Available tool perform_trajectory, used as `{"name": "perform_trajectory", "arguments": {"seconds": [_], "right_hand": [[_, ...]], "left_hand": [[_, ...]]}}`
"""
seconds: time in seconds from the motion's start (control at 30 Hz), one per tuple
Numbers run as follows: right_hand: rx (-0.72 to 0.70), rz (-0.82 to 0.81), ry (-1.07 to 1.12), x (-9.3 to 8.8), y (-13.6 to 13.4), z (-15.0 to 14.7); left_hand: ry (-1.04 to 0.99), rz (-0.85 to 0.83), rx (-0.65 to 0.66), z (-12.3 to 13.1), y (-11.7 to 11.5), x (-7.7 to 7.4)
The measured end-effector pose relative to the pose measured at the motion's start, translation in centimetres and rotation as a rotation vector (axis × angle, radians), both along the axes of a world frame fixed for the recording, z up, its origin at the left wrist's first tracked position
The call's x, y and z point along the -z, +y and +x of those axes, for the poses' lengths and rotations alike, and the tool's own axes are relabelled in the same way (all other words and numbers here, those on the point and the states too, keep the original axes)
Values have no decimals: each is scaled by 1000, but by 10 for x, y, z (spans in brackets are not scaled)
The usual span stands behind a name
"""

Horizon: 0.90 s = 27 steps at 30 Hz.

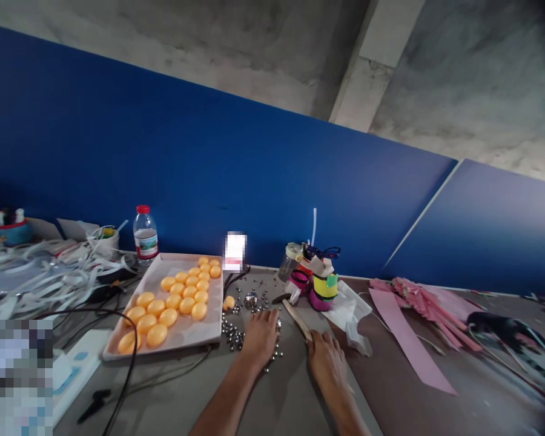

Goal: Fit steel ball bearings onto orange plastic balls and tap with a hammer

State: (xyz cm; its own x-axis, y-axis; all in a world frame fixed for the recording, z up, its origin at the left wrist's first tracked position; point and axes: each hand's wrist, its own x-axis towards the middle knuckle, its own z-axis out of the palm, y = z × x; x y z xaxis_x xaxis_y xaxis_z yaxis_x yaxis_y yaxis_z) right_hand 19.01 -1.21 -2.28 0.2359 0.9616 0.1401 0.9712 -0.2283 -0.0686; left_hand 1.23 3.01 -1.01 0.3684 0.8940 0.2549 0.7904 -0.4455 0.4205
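My left hand [260, 338] rests palm down on the table among small silver beads [232, 334], its fingers reaching forward and slightly apart. A shiny silver piece [278, 325] shows at its right edge, partly covered. Just beyond the fingers sits a faceted mirror ball [251, 300]. To the right, my right hand [327, 358] has its fingers closed around the near end of the wooden handle of a hammer [296, 317]. The hammer's dark head lies farther off on the table. An orange ball [229, 303] stands by the beads.
On the left, a shallow tray [163, 350] bears several orange balls. A bottle [145, 236], a lit screen [235, 251] and a jar [290, 260] stand at the back. Tape rolls [323, 290] and pink ribbon [409, 339] lie right. A black cable [129, 369] crosses the left foreground.
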Motion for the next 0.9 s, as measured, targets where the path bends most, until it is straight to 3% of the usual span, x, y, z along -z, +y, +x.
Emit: {"name": "perform_trajectory", "arguments": {"seconds": [0.23, 0.4, 0.57, 0.73, 0.9], "right_hand": [[-10, 114, -9, -10, -3, -6], [-215, 205, 176, -25, 7, -11], [-482, 267, 374, -45, 47, -42], [-548, 104, 346, -52, 99, -87], [-634, 48, 289, -65, 127, -115]], "left_hand": [[8, 5, -45, -1, 1, -1], [6, 26, -100, -2, 1, -4], [-12, 47, -163, -6, 2, -4], [-43, 134, -299, -10, 7, 3], [-57, 157, -418, -13, 11, 10]]}}
